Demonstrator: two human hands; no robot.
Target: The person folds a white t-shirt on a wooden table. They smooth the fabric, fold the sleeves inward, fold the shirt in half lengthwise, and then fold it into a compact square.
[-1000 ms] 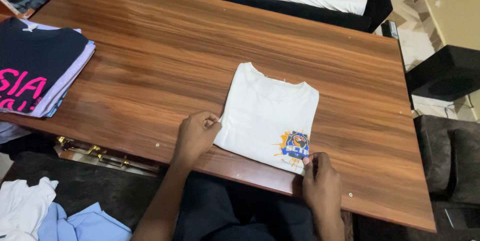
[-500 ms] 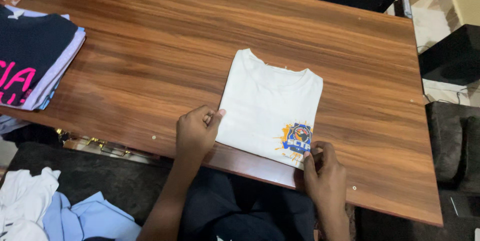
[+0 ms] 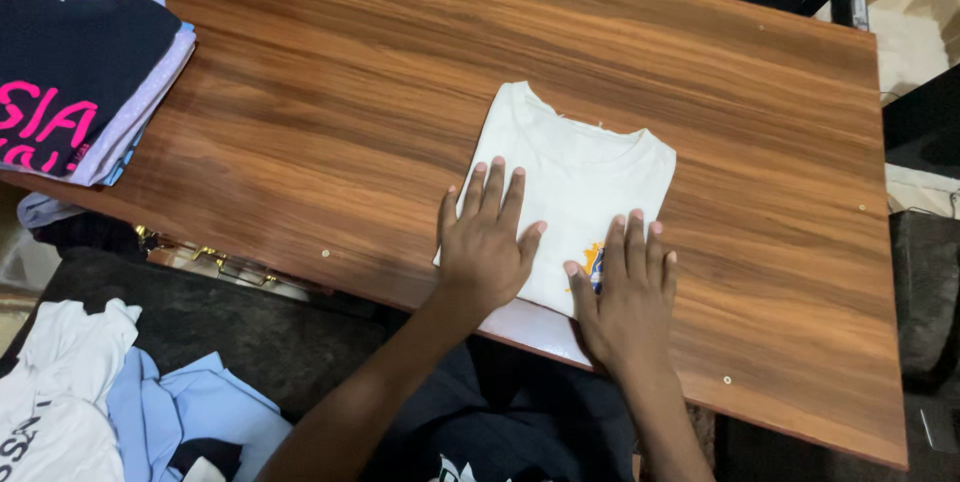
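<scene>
Folded white T-shirt lies just right of the frame's centre, on the near part of a wooden table, its collar toward the top of the frame and its lower edge at the table's near rim. Both hands press flat on its lower half, side by side with a narrow gap between them. The left hand rests palm down, fingers spread and straight, over the shirt's lower left part. The right hand lies the same way over the lower right, covering most of a blue and orange print. Neither hand grips anything. At the upper left of the frame a stack of folded shirts sits on the table, a dark one with pink lettering on top. At the lower left, white and light blue clothes lie in a loose heap below the table.
</scene>
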